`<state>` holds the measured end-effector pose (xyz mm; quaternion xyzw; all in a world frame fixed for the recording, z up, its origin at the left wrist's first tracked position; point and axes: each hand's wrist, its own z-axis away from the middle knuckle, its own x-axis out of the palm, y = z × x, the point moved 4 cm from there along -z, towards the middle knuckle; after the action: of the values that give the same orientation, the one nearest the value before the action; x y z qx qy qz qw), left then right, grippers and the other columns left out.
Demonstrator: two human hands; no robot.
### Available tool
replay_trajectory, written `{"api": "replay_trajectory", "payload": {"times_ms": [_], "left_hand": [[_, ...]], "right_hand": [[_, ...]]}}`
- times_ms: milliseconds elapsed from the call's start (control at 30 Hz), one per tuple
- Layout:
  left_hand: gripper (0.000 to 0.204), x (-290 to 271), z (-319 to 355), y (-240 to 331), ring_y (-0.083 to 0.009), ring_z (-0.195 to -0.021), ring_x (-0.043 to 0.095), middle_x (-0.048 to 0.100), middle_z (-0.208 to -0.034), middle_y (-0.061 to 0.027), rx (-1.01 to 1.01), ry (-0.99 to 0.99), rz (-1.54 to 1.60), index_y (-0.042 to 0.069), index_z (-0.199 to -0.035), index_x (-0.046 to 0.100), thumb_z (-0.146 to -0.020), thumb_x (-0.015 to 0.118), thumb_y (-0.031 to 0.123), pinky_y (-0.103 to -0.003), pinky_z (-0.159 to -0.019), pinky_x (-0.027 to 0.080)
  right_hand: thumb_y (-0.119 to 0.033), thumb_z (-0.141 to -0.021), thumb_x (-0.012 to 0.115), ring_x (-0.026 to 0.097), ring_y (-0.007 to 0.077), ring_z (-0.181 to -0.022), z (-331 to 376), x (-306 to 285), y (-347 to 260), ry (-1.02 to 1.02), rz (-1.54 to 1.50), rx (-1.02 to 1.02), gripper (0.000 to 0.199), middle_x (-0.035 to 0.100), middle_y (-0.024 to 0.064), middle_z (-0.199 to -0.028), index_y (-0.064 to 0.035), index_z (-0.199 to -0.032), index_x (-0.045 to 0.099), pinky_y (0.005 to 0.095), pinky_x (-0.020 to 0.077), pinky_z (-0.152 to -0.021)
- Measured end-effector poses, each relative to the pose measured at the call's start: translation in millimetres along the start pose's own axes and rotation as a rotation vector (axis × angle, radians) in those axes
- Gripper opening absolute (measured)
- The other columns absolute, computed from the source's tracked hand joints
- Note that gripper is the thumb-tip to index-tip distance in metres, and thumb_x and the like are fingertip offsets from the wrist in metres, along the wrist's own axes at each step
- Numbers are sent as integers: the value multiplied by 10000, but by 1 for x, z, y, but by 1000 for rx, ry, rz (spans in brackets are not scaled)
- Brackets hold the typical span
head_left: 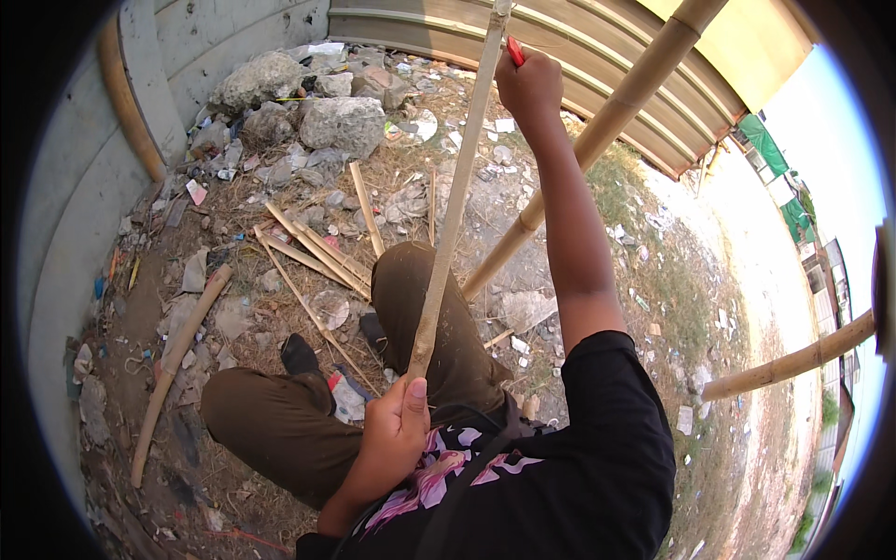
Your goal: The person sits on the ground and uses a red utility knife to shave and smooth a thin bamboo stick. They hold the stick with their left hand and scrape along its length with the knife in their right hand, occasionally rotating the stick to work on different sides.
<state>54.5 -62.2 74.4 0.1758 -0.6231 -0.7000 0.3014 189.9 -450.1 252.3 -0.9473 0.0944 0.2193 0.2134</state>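
Note:
A long split bamboo strip (457, 187) runs slantwise up from my lap, passing in front of my raised knee. My left hand (392, 422) is closed round its lower end near my waist, thumb on top. High up, beside the strip's far end, my right hand (532, 86) is closed on a red-handled tool (515, 51). The tool's working end cannot be made out. My right arm is stretched out and crosses in front of a thick bamboo pole (597, 140).
Split bamboo pieces (322, 250) lie beyond my knees. A bamboo length (177, 373) rests on the littered ground at left, near a grey wall (65, 233). Rocks (343, 126) are piled at the back before a corrugated metal fence (597, 56). Another bamboo pole (793, 359) juts in at right.

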Motion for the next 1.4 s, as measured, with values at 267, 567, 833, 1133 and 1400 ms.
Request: {"api": "replay_trajectory", "payload": {"times_ms": [267,567,833,1133,1400], "left_hand": [[438,-17,-12,-17,-49,-487,350,393,-616,35,-176,-40,245,100,-820,427,-1117,413,421,-242,-447,328],[483,-27,7,-57,-60,-480,357,393,-638,24,-541,-208,233,112,-861,418,-1103,363,526,-241,-419,337],[476,-18,41,-78,-67,-475,319,333,-607,26,-680,-213,386,127,-843,394,-1104,358,523,-229,-396,271],[506,-17,81,-60,-33,-447,282,335,-593,47,-722,-146,340,124,-832,398,-1085,387,562,-198,-375,231],[516,-34,119,-53,-38,-467,298,357,-602,53,-801,-79,178,137,-809,416,-1076,404,577,-208,-402,243]], "right_hand": [[-303,-1034,590,311,103,-536,152,24,-16,-368,-503,92,523,354,55,-514,25,-640,487,359,306,-478],[-278,-930,629,651,431,-658,298,-20,-26,-700,-120,128,282,643,211,-665,-50,-769,667,524,516,-629],[-284,-943,591,691,425,-722,321,-20,-15,-827,-25,167,290,691,219,-747,-46,-849,729,523,553,-685],[-248,-895,598,708,420,-795,316,-24,-5,-881,35,223,259,717,211,-820,-36,-925,743,522,568,-736],[-250,-897,604,711,407,-803,322,-7,6,-832,15,287,251,721,208,-830,-39,-907,741,512,569,-733]]}}
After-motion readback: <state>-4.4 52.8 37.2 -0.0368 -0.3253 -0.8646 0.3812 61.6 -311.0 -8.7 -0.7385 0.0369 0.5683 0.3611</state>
